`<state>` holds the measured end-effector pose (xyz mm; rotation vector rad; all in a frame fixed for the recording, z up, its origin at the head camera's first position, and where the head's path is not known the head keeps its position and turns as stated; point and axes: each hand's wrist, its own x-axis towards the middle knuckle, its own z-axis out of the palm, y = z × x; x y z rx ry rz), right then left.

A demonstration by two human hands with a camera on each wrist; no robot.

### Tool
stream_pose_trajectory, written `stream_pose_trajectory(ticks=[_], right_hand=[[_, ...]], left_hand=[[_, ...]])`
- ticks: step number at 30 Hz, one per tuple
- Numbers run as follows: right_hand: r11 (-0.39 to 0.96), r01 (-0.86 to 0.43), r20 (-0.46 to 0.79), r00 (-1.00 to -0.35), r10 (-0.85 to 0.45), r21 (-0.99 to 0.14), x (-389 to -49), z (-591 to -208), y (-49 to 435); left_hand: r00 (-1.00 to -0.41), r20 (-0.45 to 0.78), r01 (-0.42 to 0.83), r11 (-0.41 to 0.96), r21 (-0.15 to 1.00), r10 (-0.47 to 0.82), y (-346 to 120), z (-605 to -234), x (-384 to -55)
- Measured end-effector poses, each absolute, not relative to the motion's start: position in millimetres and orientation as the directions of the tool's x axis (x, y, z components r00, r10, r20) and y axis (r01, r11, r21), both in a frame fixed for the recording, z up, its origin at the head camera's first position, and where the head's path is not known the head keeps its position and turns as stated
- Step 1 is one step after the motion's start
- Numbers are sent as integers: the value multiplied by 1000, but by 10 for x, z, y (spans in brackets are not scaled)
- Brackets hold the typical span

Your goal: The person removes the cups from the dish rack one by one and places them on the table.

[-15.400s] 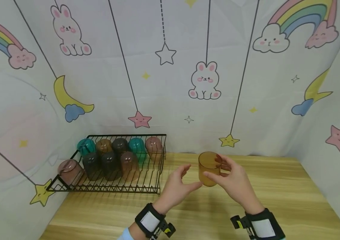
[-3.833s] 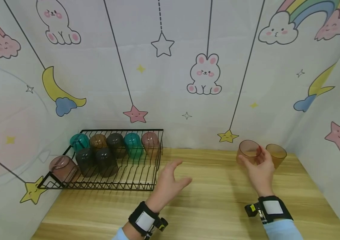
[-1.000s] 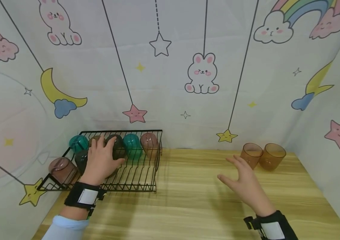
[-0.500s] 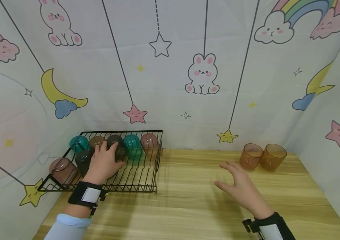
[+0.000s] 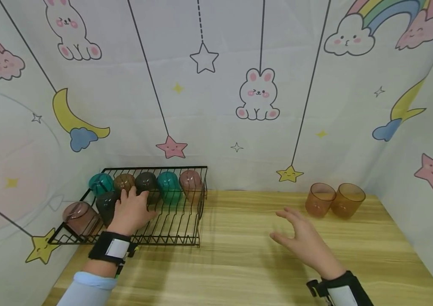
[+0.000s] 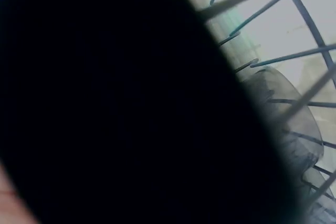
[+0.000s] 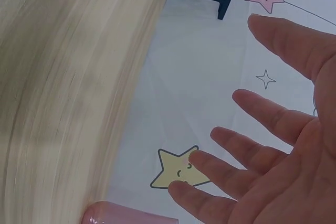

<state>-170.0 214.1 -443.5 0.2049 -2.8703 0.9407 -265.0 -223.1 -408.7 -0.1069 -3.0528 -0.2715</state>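
In the head view my left hand (image 5: 131, 212) reaches over the front row of a black wire rack (image 5: 170, 244). Its fingers curl round a dark grey cup, which the hand almost wholly hides. Just left of it stands another dark grey cup (image 5: 106, 206), upside down. A black shape blocks most of the left wrist view; a clear grey cup (image 6: 302, 119) shows past it among the wires. My right hand (image 5: 308, 242) hovers over the table with spread fingers and nothing in it. Beyond it, a pinkish cup (image 5: 319, 202) and an amber cup (image 5: 348, 202) stand upright side by side.
Along the rack's back row sit a teal cup (image 5: 100, 183), a brown cup (image 5: 124, 182), a grey cup (image 5: 146, 182), another teal cup (image 5: 169, 187) and a pink cup (image 5: 191, 185). A pink cup (image 5: 80, 216) lies at the rack's left end. Patterned cloth (image 5: 216, 127) hangs behind the table (image 5: 239, 263).
The pinkish cup, held by my right hand earlier, now stands beside the amber one. My right hand has drawn back leftward. My left hand has moved to the rack and lowered, its fingers closing in.
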Motion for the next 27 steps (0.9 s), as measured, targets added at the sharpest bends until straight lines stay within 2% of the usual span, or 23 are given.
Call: stream_pose_trajectory(ticks=[4, 12, 27], right_hand=[[799, -157, 136, -986, -95, -581, -1702, -4425, 2113], [797, -155, 134, -987, -93, -584, -1683, -4384, 2059], [792, -185, 165, -980, -107, -582, -1669, -4388, 2025]], left_hand=[[-995, 89, 68, 984, 162, 54, -2242, -4087, -2653], [-995, 95, 54, 964, 260, 30, -2266, -4092, -2668], [-984, 168, 81, 985, 151, 55, -2257, -4067, -2554]])
